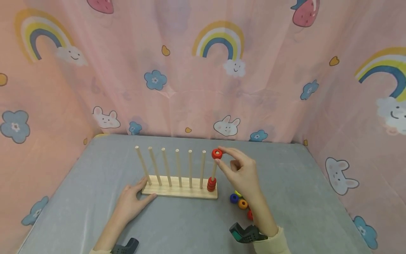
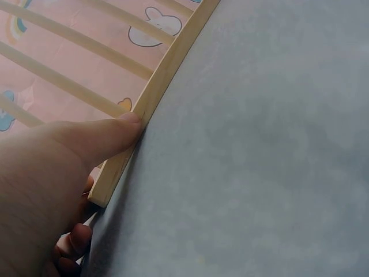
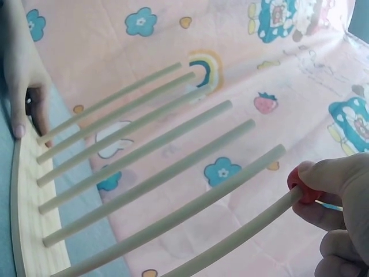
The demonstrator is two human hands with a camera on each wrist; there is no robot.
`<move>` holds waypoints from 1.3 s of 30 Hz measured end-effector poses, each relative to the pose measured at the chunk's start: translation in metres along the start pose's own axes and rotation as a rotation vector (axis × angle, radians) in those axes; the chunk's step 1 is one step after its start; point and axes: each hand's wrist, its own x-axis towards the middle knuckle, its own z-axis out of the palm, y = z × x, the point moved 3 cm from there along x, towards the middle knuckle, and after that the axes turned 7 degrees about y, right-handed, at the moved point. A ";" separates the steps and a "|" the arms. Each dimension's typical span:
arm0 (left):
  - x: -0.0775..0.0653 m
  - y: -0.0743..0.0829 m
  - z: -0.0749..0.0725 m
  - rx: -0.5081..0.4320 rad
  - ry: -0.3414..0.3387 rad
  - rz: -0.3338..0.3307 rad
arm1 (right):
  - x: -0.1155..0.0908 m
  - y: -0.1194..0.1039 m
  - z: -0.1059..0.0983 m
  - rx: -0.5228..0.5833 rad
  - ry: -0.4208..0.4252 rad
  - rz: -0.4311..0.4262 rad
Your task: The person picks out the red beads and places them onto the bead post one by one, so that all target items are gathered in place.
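A wooden peg rack (image 1: 184,191) stands on the table, with several upright pegs in a row along its flat base. My left hand (image 1: 130,201) grips the base's left end, thumb on the front edge and fingers behind it. Between thumb and fingertips, my right hand (image 1: 242,171) pinches a red bead (image 1: 217,153) at the top of the rightmost peg. In the right wrist view, that peg's tip (image 3: 296,193) meets the bead's hole. Lower on the same peg sits a stack of red beads (image 1: 211,184). The other pegs hold none.
Loose beads lie right of the rack, partly behind my right forearm: a blue bead (image 1: 234,198), an orange bead (image 1: 243,204), a yellow bead (image 1: 238,193) and a red bead (image 1: 250,215). A pink patterned curtain (image 1: 190,102) surrounds the grey table (image 1: 177,225).
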 end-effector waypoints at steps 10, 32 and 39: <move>0.000 0.000 0.000 -0.005 -0.007 0.001 | -0.001 0.000 -0.001 -0.005 -0.012 -0.006; 0.000 -0.001 0.000 -0.005 -0.008 0.005 | -0.001 -0.004 -0.001 -0.020 -0.023 0.003; 0.000 -0.001 0.000 -0.016 -0.012 -0.006 | -0.001 -0.006 -0.001 -0.024 -0.020 0.003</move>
